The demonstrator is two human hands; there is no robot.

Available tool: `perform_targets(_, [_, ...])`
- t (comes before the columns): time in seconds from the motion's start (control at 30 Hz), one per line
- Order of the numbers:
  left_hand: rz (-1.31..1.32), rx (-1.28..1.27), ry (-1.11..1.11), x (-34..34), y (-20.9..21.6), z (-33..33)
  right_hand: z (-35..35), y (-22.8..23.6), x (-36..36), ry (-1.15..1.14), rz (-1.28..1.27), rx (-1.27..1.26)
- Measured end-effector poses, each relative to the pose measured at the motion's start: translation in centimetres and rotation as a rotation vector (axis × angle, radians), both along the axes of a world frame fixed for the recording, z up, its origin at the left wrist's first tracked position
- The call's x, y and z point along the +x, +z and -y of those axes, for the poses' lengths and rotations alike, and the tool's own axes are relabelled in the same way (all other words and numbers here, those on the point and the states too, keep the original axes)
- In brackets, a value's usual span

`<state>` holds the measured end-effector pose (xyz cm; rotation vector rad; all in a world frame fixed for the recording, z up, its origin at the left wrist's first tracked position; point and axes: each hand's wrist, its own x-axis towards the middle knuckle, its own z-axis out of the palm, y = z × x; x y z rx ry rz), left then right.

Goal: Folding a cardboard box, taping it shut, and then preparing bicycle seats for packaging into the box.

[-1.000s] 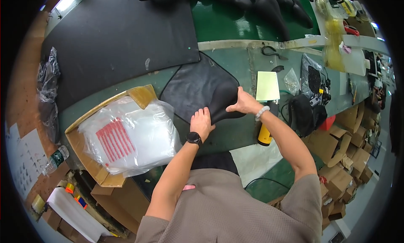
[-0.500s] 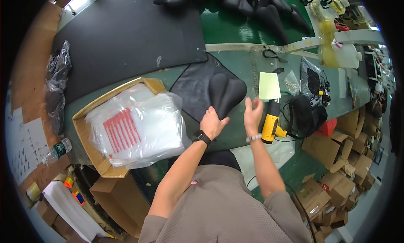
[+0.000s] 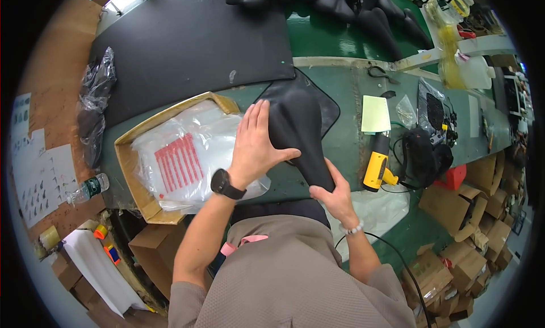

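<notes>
A black bicycle saddle (image 3: 301,129) is tilted up above the bench, its nose toward me. My right hand (image 3: 335,196) grips the narrow nose, thumb on the near side and fingers round the right edge. My left hand (image 3: 254,139) lies against the saddle's wide left side, with straight fingers pointing away from me and the thumb stretched across toward its middle. Underneath is a dark square cloth (image 3: 329,106), partly hidden by the saddle.
An open carton (image 3: 133,186) with clear plastic bags (image 3: 210,152) stands left of my hands. To the right lie a yellow heat gun (image 3: 374,168) and a pale yellow notepad (image 3: 375,114). More black saddles (image 3: 369,21) are piled at the back, beside a large black mat (image 3: 193,44).
The saddle has been lifted off the cloth and turned, its nose now toward my right hand. My right hand has closed on the nose; my left has moved to the wide part and straightened.
</notes>
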<state>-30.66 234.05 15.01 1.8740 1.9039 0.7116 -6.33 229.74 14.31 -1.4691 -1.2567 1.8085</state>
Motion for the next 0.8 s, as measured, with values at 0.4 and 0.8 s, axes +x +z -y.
perform_targets(0.4, [0.281, -0.406, -0.013, -3.9, 5.7, -0.9, -1.1, 6.3, 0.7, 0.291, 0.23, 0.409])
perform_targets(0.8, [0.68, -0.645, -0.031, -8.1, 6.7, 1.9, -2.6, 5.5, 3.4, 0.309, -0.127, -0.009])
